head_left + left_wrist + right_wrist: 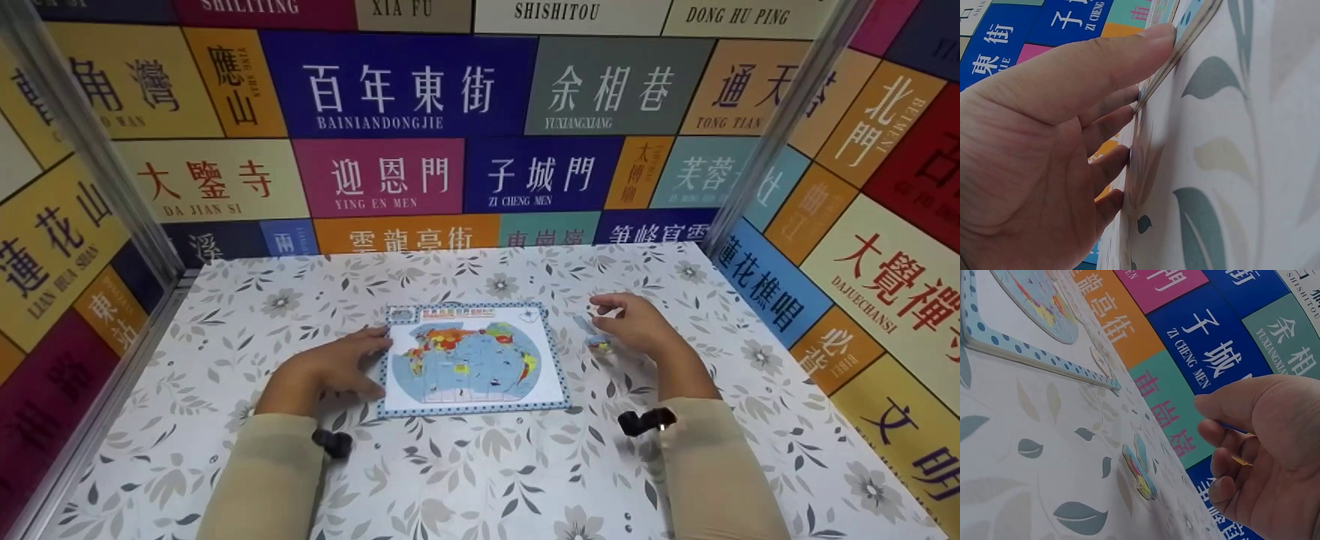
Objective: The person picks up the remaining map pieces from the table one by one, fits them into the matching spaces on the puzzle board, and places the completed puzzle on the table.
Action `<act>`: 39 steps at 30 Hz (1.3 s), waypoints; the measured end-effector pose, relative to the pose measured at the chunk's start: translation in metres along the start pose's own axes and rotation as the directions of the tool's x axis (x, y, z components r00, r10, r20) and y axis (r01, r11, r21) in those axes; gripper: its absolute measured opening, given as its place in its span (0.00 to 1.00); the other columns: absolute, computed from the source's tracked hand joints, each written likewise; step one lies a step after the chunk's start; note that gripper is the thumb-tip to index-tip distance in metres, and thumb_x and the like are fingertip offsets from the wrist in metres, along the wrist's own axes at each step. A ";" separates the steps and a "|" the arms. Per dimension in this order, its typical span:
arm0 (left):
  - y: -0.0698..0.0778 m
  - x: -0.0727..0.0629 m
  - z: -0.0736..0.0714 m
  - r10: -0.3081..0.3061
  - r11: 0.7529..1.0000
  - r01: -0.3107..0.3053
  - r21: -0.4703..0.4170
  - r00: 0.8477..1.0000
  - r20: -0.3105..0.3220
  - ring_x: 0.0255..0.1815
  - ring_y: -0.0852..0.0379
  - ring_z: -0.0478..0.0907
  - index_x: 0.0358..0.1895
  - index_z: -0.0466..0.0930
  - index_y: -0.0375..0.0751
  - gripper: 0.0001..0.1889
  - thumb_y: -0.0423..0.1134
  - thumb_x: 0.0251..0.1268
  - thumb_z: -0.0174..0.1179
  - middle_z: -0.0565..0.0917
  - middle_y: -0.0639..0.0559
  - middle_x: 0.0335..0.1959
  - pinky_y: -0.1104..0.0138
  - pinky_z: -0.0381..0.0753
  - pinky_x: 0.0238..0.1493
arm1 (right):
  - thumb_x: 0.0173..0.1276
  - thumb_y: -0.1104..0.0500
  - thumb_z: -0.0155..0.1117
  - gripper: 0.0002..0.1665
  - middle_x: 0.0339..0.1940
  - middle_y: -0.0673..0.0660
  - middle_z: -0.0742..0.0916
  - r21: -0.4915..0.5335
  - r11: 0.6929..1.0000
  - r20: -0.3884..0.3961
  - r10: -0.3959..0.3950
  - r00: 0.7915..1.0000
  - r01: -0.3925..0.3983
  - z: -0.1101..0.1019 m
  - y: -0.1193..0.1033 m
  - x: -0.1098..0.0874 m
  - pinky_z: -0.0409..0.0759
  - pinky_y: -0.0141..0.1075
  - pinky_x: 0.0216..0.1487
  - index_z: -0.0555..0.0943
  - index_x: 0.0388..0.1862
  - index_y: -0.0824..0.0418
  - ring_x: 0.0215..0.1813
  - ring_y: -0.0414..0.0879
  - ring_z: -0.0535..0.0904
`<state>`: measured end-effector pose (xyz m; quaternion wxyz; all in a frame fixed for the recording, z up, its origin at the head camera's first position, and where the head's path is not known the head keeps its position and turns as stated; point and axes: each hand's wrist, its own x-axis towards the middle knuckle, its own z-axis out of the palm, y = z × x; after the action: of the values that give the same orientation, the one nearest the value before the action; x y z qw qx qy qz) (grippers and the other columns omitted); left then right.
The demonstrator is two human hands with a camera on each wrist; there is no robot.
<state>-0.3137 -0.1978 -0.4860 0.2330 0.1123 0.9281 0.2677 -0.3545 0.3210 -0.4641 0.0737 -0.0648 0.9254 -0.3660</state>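
A world map jigsaw puzzle board [551, 379] with a blue dotted border lies flat on the table. My left hand [326, 367] is at its left side, fingers extended. In the left wrist view the thumb [1140, 50] touches the board's edge, and the other fingertips reach down to the tabletop beside it. To the right of the board are a multicoloured puzzle piece [1139, 472] and a pale blue piece [1141, 449], lying close together. Just above them hovers my right hand [630, 322], its fingers loosely bent and nothing between them.
A white tablecloth [480, 465] with a grey leaf and flower print covers the table. Panels with coloured Chinese lettering [397, 90] rise behind it and on both sides. Metal posts [780, 112] stand at the back corners. Each wrist carries a small black device [331, 444].
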 end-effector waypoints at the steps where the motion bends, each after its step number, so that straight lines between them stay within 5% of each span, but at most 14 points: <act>1: 0.000 0.000 0.000 -0.002 1.000 0.002 -0.002 1.000 0.001 0.93 0.43 0.40 0.84 0.63 0.65 0.51 0.49 0.56 0.81 0.49 0.64 0.91 0.36 0.44 0.89 | 0.79 0.52 0.65 0.31 0.71 0.66 0.82 0.000 1.000 0.001 0.003 1.000 -0.003 0.000 0.001 0.001 0.79 0.41 0.56 0.76 0.77 0.59 0.61 0.57 0.80; 13: 0.002 0.001 0.000 -0.037 0.999 0.037 -0.013 0.999 0.006 0.93 0.45 0.40 0.83 0.64 0.68 0.52 0.50 0.55 0.82 0.48 0.66 0.91 0.36 0.44 0.89 | 0.76 0.50 0.68 0.29 0.73 0.65 0.82 -0.042 0.996 0.037 0.082 0.996 -0.080 0.002 0.013 0.001 0.79 0.53 0.69 0.80 0.73 0.57 0.69 0.62 0.79; 23: 0.000 0.002 0.001 0.006 1.000 -0.006 0.008 1.000 0.002 0.93 0.42 0.41 0.84 0.64 0.64 0.51 0.49 0.57 0.81 0.49 0.62 0.91 0.35 0.45 0.89 | 0.67 0.51 0.78 0.33 0.68 0.66 0.84 -0.044 0.992 0.075 0.121 0.990 -0.118 0.003 0.023 0.001 0.73 0.59 0.78 0.82 0.69 0.60 0.72 0.63 0.78; 39: -0.002 0.004 0.000 -0.016 1.000 0.016 0.002 1.000 0.007 0.93 0.43 0.40 0.84 0.63 0.68 0.51 0.50 0.56 0.81 0.48 0.65 0.91 0.35 0.43 0.89 | 0.63 0.53 0.80 0.33 0.63 0.67 0.86 -0.087 0.982 0.087 0.175 0.981 -0.168 0.001 0.026 0.003 0.81 0.48 0.64 0.83 0.64 0.65 0.61 0.57 0.82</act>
<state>-0.3172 -0.1982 -0.4880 0.2384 0.1061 0.9284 0.2646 -0.3589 0.3386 -0.4832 0.1459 -0.0049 0.9369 -0.3177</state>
